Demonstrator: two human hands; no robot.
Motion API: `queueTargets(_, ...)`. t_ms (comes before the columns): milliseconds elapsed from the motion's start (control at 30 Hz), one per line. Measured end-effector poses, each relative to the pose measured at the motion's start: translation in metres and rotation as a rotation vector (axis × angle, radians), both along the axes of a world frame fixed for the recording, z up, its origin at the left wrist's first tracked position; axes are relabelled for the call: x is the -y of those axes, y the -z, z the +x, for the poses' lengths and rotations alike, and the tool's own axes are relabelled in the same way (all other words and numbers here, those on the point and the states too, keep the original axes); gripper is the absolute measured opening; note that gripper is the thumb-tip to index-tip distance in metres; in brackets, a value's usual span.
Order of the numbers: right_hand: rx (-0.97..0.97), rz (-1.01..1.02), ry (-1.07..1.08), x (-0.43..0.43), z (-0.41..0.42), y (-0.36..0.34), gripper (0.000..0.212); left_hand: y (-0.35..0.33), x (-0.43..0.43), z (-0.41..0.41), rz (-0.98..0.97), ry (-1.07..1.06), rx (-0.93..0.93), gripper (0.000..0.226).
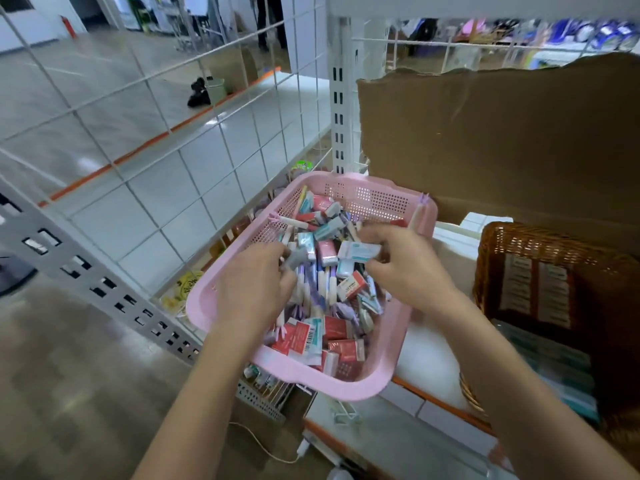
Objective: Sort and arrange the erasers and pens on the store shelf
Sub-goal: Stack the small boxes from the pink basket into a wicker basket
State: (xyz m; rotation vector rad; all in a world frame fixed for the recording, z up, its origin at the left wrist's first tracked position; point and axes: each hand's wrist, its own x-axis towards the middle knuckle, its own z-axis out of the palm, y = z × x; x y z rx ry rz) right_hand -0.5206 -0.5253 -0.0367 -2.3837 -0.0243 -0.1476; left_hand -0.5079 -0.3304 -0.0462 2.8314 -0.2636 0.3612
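Note:
A pink plastic basket (370,384) sits on the white shelf, full of mixed erasers in red, pink and teal sleeves and several pens. Both hands are inside it. My right hand (408,268) pinches a white-and-teal eraser (358,251) just above the pile. My left hand (254,289) has its fingers curled round a grey eraser (298,258) over the pens (323,284) in the middle. Red erasers (337,329) lie at the near end of the basket.
A brown wicker basket (491,268) with packaged stock stands to the right on the shelf. Torn cardboard (502,140) rises behind it. A white wire grid (166,133) and a perforated upright (339,98) close the left side. A white cable (270,452) lies on the floor below.

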Motion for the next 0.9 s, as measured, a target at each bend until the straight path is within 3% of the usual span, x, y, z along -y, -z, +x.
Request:
queueTargets(100, -0.012, 0.253, 0.04, 0.021, -0.03, -0.013, 0.034, -0.018, 0.024, -0.012, -0.268, 0.13, 0.065, 0.011)
queueTargets(200, -0.013, 0.511, 0.081, 0.04, -0.057, -0.021, 0.019, -0.028, 0.054, -0.024, -0.399, 0.266, -0.058, 0.006)
queueTargets(333, -0.009, 0.834, 0.248, 0.065, -0.087, -0.018, 0.019, -0.024, 0.094, -0.038, -0.446, 0.459, -0.168, 0.007)
queueTargets(533, -0.094, 1.131, 0.432, 0.102, -0.122, -0.011, 0.02, -0.019, 0.142, -0.056, -0.464, 0.639, -0.207, 0.025)
queueTargets(767, -0.094, 1.209, 0.525, 0.127, -0.151, 0.002, 0.022, -0.016, 0.176, -0.072, -0.273, 0.77, -0.19, 0.036)
queueTargets(833, -0.091, 1.039, 0.572, 0.132, -0.158, 0.007, 0.018, -0.015, 0.18, -0.076, -0.195, 0.765, -0.196, 0.034)
queueTargets(900, -0.103, 0.727, 0.63, 0.139, -0.167, 0.012, 0.018, -0.013, 0.182, -0.078, -0.113, 0.782, -0.219, 0.034)
